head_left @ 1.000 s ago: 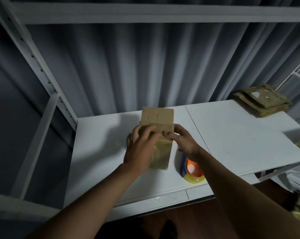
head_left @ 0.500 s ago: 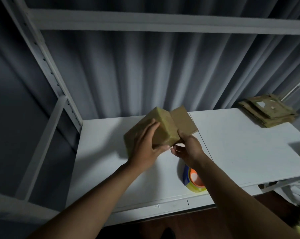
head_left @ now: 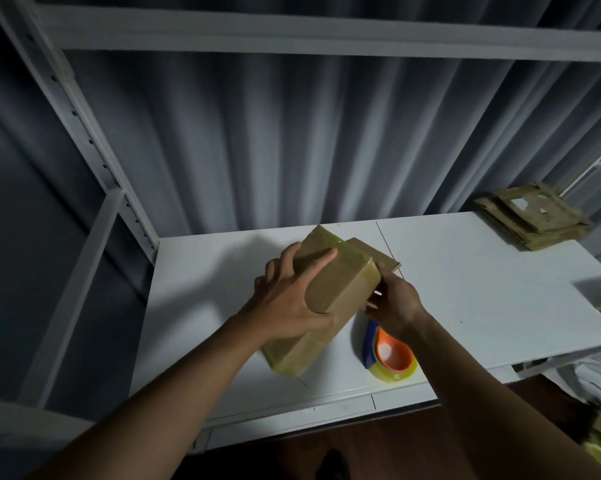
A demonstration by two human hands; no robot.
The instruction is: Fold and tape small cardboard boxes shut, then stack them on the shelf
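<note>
A small brown cardboard box (head_left: 340, 282), glossy with tape on its sides, is tilted above the white shelf board (head_left: 202, 271). My left hand (head_left: 292, 299) grips it from the left, fingers over the top face and thumb underneath. My right hand (head_left: 394, 303) holds the box's right end, where an open flap (head_left: 378, 256) sticks out behind. A second taped box (head_left: 299, 351) lies flat on the shelf directly beneath. A roll of clear tape in an orange and blue dispenser (head_left: 391, 355) rests on the shelf just under my right wrist.
A pile of flattened cardboard boxes (head_left: 531, 220) lies at the shelf's far right corner. White metal uprights (head_left: 84, 133) and a cross beam (head_left: 292, 39) frame the shelf, with a grey curtain behind. The front edge of the shelf (head_left: 326, 407) runs close to my arms.
The box went from standing on the shelf to being lifted and tipped onto its side; it has now swung lower and closer to me, over the lying box. The camera view shifted slightly.
</note>
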